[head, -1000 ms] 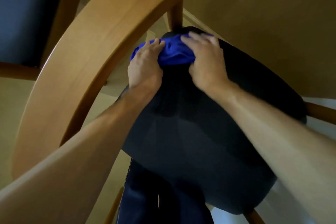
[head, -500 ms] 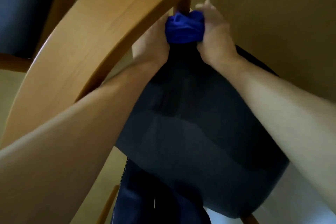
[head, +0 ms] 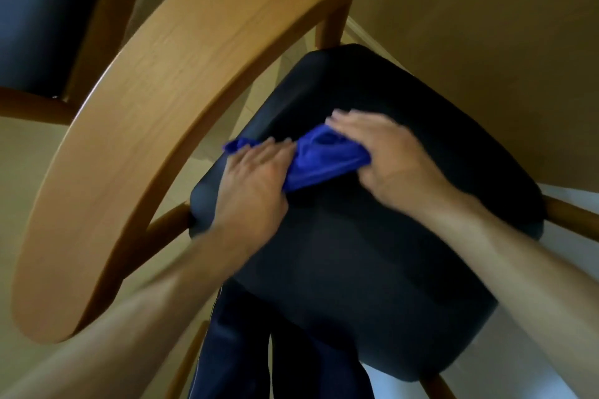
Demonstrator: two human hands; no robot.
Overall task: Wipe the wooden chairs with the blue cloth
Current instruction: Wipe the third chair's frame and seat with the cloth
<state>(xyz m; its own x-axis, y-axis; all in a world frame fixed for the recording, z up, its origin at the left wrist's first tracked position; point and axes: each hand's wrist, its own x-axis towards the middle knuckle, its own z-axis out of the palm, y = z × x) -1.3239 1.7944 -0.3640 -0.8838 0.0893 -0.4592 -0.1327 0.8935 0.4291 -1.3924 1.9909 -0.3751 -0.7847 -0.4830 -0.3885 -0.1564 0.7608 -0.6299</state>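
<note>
On the dark padded seat (head: pixel 372 253) of the wooden chair (head: pixel 181 100), a bunched blue cloth (head: pixel 327 159) lies between the person's two hands, a little toward eleven o'clock from the seat's middle. The left hand (head: pixel 252 185) lies palm down at nine o'clock of the cloth, its fingers nearly straight and laid over the cloth's left end, a small blue corner poking out past the fingertips toward ten o'clock. The right hand (head: pixel 389 155) sits at three o'clock of the cloth, fingers lying across the top of the bundle; motion blur hides whether the thumb curls beneath it, so one cannot tell if this hand pinches or merely presses. The chair's curved backrest rail sweeps from seven o'clock up over twelve o'clock of the picture, with a wooden spindle (head: pixel 334 26) rising behind the seat at twelve. A second chair (head: pixel 48 10) with a dark seat stands at ten o'clock. Dark trousers (head: pixel 240 350) show below the seat at six.
</note>
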